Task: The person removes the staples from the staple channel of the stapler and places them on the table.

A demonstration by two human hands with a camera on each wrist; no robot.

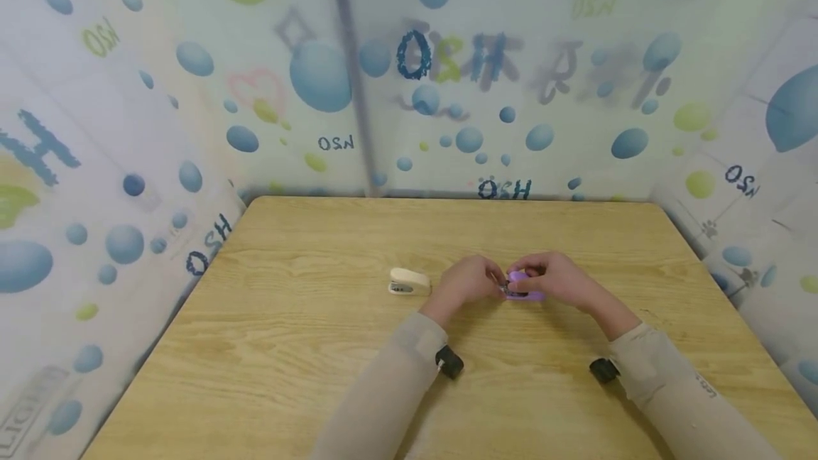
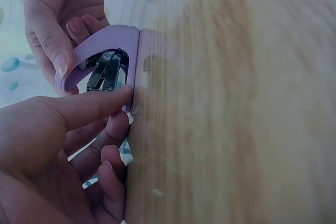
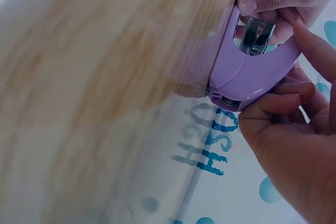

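Observation:
A purple stapler lies on the table between both hands. In the left wrist view its curved purple top stands raised from the base, with the black and metal inner parts showing in the gap. My left hand pinches the front end of the base, thumb at the tip and other fingers curled beside it. My right hand grips the raised top; in the right wrist view a fingertip is at its free end. A cream stapler rests left of my left hand, untouched.
The wooden table reaches to the back wall, which is covered with a balloon and letter print. Similar printed walls stand at the left and right sides. A small black device sits on the left wrist, another black device on the right.

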